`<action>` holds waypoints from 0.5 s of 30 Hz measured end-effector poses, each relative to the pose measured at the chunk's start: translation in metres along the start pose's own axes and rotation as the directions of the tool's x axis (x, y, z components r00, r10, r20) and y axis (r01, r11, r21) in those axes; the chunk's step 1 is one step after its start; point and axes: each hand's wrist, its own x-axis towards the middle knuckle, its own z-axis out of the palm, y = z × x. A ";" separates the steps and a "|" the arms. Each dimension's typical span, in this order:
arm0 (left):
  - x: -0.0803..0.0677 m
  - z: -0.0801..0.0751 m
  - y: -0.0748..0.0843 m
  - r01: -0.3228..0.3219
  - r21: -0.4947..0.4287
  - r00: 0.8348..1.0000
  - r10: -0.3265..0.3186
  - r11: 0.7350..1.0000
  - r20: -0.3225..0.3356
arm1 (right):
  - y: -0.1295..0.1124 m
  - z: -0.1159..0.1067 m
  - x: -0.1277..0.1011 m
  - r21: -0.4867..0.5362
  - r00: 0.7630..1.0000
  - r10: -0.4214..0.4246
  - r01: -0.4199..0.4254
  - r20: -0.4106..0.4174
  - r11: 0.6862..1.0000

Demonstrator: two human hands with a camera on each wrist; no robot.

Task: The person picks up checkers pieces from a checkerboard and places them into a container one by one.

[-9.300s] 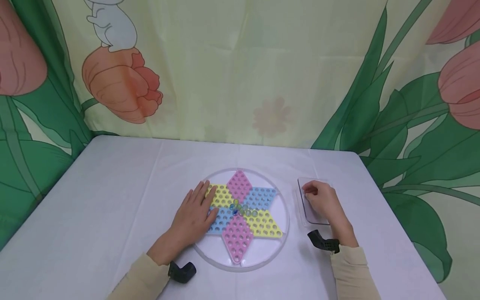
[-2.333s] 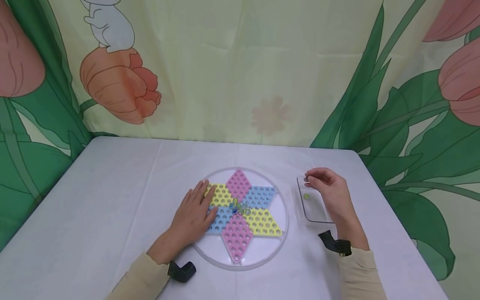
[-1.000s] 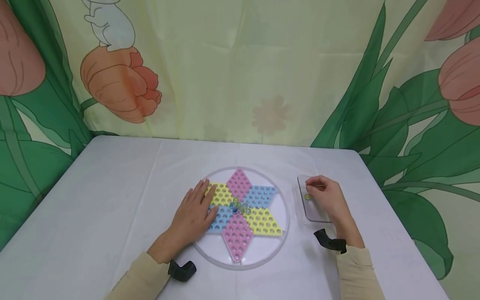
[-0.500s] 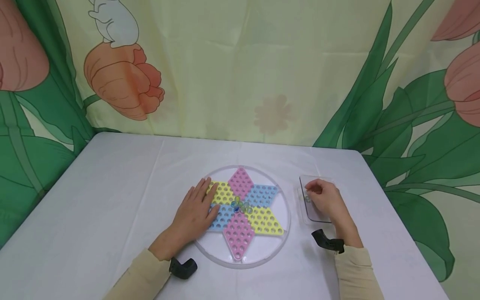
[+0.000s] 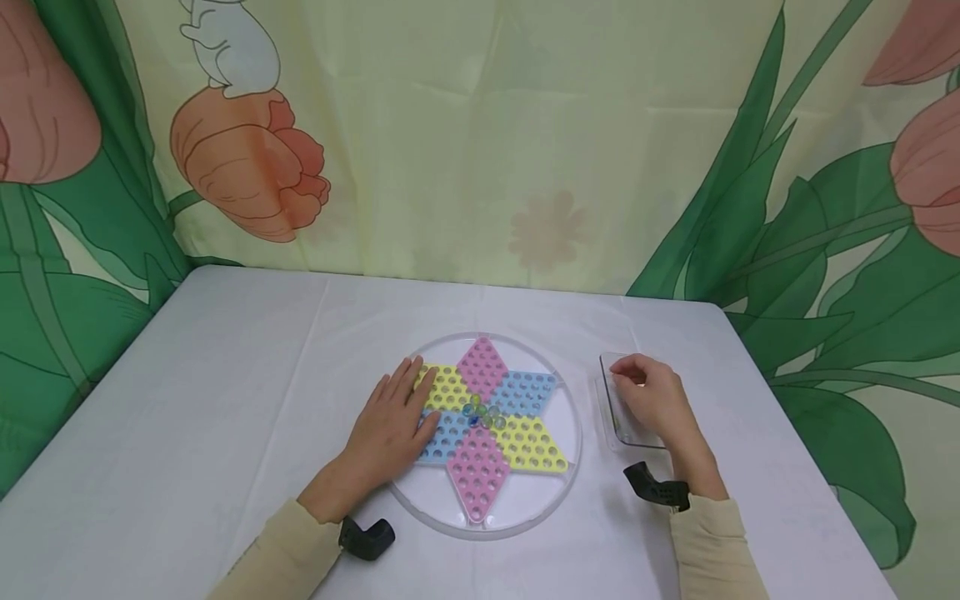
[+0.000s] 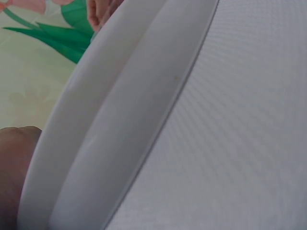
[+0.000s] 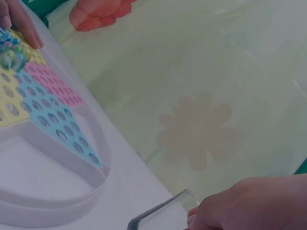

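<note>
Your left sleeve (image 5: 281, 550) reaches in from 7 o'clock across the white surface (image 5: 210, 400), with a black camera (image 5: 366, 539) at the wrist. Your left hand (image 5: 392, 425) rests flat on the board (image 5: 477, 472), over its blue arm at 8 o'clock and its yellow arm at 10; the grip is apart, fingers straight, thumb pointing to 2 o'clock. The star's pink arms stand at 12 and 6, and the marbles (image 5: 481, 411), green, blue and clear, cluster at its centre. At 3 o'clock from the board, apart from it, sits the clear box (image 5: 634, 435). Your right hand (image 5: 655, 400) bends over it from 5 o'clock, fingers curled; you cannot tell whether that grip is clamped on anything.
</note>
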 end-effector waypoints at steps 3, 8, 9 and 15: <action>0.000 0.000 0.000 0.000 0.005 1.000 0.000 1.000 0.005 | -0.007 -0.004 -0.003 0.009 0.999 -0.034 0.035 -0.041 0.999; 0.000 0.000 0.000 0.005 0.007 1.000 -0.006 1.000 0.016 | -0.020 -0.009 -0.008 0.049 0.994 -0.080 0.083 -0.074 0.995; 0.000 0.000 0.000 0.008 0.007 1.000 -0.008 1.000 0.019 | -0.022 -0.009 -0.010 0.062 0.993 -0.085 0.090 -0.077 0.994; -0.001 0.000 0.000 0.006 0.012 1.000 -0.007 1.000 0.013 | -0.033 -0.010 -0.016 0.123 0.987 -0.135 0.145 -0.088 0.982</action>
